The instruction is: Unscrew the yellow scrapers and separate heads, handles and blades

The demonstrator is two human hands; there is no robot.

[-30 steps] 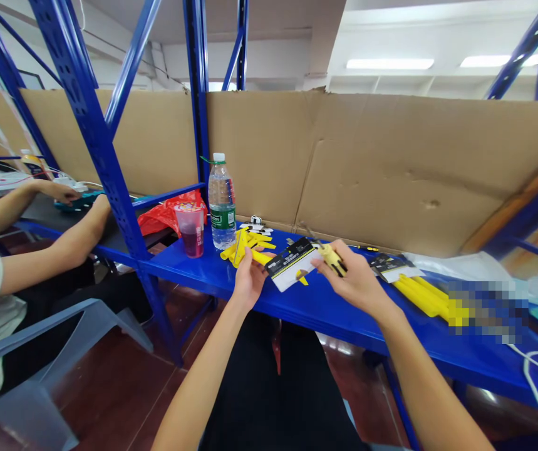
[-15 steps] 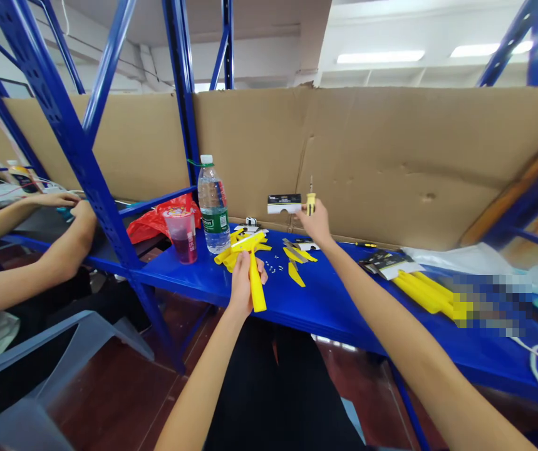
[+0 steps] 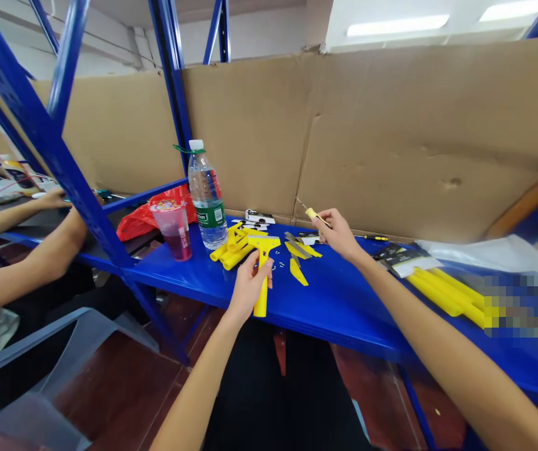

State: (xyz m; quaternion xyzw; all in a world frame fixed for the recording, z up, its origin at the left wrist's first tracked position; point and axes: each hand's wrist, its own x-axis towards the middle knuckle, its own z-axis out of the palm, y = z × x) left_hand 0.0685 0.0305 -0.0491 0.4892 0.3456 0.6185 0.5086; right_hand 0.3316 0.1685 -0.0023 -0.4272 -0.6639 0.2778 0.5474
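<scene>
My left hand (image 3: 247,283) is closed around the handle of a yellow scraper (image 3: 260,299), its wide head up and a thin metal strip along the top edge. My right hand (image 3: 337,233) grips a screwdriver (image 3: 312,215) with a pale yellow handle, shaft pointing up and left over the blue table (image 3: 339,300). Between the hands lie loose yellow blade-like pieces (image 3: 299,272) with grey metal strips, and several small screws (image 3: 282,264). More yellow scraper handles (image 3: 235,257) are heaped left of the held scraper. Black-and-white cards (image 3: 259,217) lie behind them.
A water bottle (image 3: 207,207) and a cup of red drink (image 3: 175,235) stand at the left, by a red bag (image 3: 132,224). Packed yellow tools (image 3: 438,291) lie at the right. A cardboard panel (image 3: 381,144) closes the back. A co-worker's arms (image 3: 38,269) are beyond the blue post.
The black-and-white card has left my right hand, which keeps the screwdriver, now tilted leftward instead of upright. My left hand has turned the scraper so its head faces up more squarely.
</scene>
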